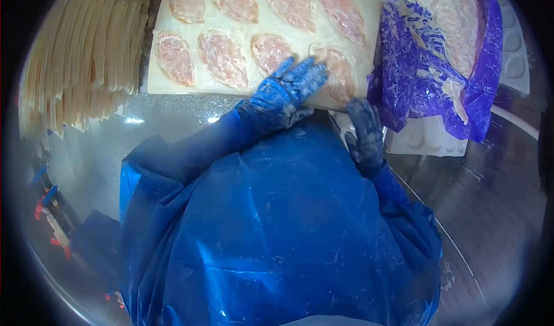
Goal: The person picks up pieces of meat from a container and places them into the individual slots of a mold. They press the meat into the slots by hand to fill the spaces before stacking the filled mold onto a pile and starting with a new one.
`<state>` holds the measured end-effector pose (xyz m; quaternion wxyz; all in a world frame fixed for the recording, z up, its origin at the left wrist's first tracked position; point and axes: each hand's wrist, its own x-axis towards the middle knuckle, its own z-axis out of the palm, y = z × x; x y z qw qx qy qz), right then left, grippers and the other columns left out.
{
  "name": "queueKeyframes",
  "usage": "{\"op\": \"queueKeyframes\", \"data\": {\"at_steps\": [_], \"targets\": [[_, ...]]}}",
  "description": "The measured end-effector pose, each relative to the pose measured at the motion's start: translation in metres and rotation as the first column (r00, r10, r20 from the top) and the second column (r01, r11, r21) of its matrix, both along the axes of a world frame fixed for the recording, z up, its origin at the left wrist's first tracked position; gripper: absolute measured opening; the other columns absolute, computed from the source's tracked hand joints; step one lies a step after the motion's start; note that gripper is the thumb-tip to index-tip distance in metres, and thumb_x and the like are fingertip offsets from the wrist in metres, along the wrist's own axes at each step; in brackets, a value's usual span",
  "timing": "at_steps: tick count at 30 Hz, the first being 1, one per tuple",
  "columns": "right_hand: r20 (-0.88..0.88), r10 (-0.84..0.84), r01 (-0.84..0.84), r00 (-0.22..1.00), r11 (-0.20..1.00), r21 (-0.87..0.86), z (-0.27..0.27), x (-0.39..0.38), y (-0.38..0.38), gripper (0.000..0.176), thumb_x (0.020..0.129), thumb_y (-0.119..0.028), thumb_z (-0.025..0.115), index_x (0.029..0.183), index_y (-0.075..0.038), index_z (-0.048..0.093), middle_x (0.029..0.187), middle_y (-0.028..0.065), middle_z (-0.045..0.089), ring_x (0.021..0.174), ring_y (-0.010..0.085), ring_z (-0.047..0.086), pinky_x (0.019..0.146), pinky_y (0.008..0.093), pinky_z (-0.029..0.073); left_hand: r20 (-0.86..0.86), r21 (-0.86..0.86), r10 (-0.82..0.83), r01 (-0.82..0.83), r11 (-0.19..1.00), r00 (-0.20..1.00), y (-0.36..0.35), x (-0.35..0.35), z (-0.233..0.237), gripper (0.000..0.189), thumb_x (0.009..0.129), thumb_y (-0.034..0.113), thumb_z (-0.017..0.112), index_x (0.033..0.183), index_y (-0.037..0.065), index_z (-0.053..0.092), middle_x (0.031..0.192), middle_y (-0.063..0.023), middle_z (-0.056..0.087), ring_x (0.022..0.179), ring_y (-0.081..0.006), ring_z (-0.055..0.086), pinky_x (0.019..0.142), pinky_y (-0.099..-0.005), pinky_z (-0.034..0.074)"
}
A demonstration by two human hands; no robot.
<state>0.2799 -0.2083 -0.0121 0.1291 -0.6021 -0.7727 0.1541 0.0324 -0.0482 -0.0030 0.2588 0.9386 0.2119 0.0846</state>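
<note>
A white mould board holds two rows of leaf-shaped portions of pale pink raw meat paste. My left hand, in a blue glove smeared with white residue, lies open over the board's near edge. Its fingers are stretched toward the lower row, between a meat portion and the rightmost one. By the board's near right corner is my right hand, also gloved and smeared, with fingers extended and nothing visible in it.
To the right, a purple plastic bag lies opened around a large mass of pale meat paste. White moulded trays stick out beneath it. Thin, light-coloured boards stand stacked at the left. Below stretches a wet metal table.
</note>
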Motion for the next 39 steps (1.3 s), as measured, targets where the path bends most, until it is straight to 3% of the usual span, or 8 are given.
{"op": "queueKeyframes", "data": {"at_steps": [4,6,8,16,20,32,37,39], "targets": [[-0.208,-0.209,0.243,0.956,0.957,0.157,0.006,0.007,0.020,0.056,0.101,-0.032,0.049,0.147,-0.001,0.046,0.151,0.0210,0.045,0.143,0.0374,0.038,0.119,0.0452,0.026,0.033,-0.144,-0.047,0.051,0.988,0.998,0.005,-0.001,0.000,0.080,0.090,0.033,0.066,0.156,0.007,0.029,0.163,-0.0143,0.026,0.153,-0.0321,0.019,0.123,-0.0543,0.012],[-0.644,-0.193,0.311,0.740,0.948,0.073,0.013,0.007,0.060,0.054,0.101,-0.029,0.051,0.147,-0.001,0.046,0.153,0.0196,0.044,0.143,0.0355,0.038,0.119,0.0440,0.026,0.082,0.048,0.262,-0.266,0.963,0.962,0.017,-0.020,0.006,0.081,0.092,0.040,0.062,0.156,0.007,0.028,0.164,-0.0154,0.024,0.153,-0.0367,0.017,0.122,-0.0571,0.009],[-0.236,-0.048,0.108,0.971,0.964,0.245,0.039,0.021,0.114,0.056,0.099,-0.023,0.055,0.148,-0.001,0.043,0.153,0.0191,0.043,0.143,0.0352,0.039,0.118,0.0435,0.028,0.021,0.319,0.651,-0.623,0.715,0.758,0.039,-0.051,-0.003,0.081,0.097,0.052,0.051,0.156,0.003,0.026,0.163,-0.0236,0.020,0.152,-0.0417,0.013,0.122,-0.0575,0.004],[0.340,0.001,-0.104,0.941,0.953,0.285,-0.028,0.118,0.276,0.043,0.095,-0.024,0.061,0.133,-0.005,0.059,0.129,0.0182,0.063,0.120,0.0360,0.057,0.105,0.0434,0.042,-0.003,0.368,0.768,-0.713,0.597,0.641,0.036,-0.092,-0.029,0.088,0.097,0.058,0.051,0.158,0.003,0.020,0.164,-0.0214,0.017,0.153,-0.0391,0.012,0.123,-0.0549,0.005],[0.284,0.080,-0.195,0.955,0.893,0.405,-0.029,0.119,0.288,0.031,0.095,-0.023,0.061,0.120,-0.008,0.067,0.111,0.0170,0.068,0.106,0.0359,0.062,0.096,0.0457,0.047,0.159,0.472,0.891,-0.826,0.310,0.425,0.064,-0.172,-0.037,0.080,0.099,0.054,0.049,0.159,0.008,0.022,0.165,-0.0199,0.017,0.152,-0.0388,0.016,0.122,-0.0563,0.012],[0.307,-0.094,-0.028,0.947,0.928,0.372,-0.014,0.108,0.293,0.021,0.096,-0.027,0.062,0.104,-0.009,0.070,0.092,0.0164,0.070,0.089,0.0367,0.066,0.081,0.0455,0.051,0.108,0.411,0.799,-0.758,0.506,0.592,0.098,-0.190,-0.039,0.071,0.098,0.040,0.057,0.154,0.003,0.033,0.157,-0.0233,0.034,0.147,-0.0381,0.030,0.121,-0.0507,0.022],[0.514,-0.119,0.051,0.850,0.988,0.143,-0.020,0.110,0.322,0.031,0.097,-0.033,0.058,0.109,-0.007,0.070,0.094,0.0172,0.071,0.091,0.0340,0.067,0.083,0.0438,0.052,0.287,0.130,0.907,-0.951,0.282,0.308,0.077,-0.221,-0.041,0.055,0.101,0.031,0.057,0.146,0.001,0.047,0.149,-0.0187,0.049,0.140,-0.0316,0.044,0.117,-0.0395,0.032],[0.359,-0.069,0.009,0.931,0.986,0.166,-0.021,0.141,0.338,0.032,0.098,-0.033,0.057,0.107,-0.006,0.070,0.094,0.0182,0.071,0.091,0.0340,0.067,0.083,0.0434,0.052,0.171,-0.262,0.948,-0.915,0.305,0.267,0.070,-0.230,-0.050,0.047,0.102,0.022,0.056,0.143,0.000,0.050,0.146,-0.0132,0.054,0.135,-0.0230,0.048,0.114,-0.0349,0.035]]}}
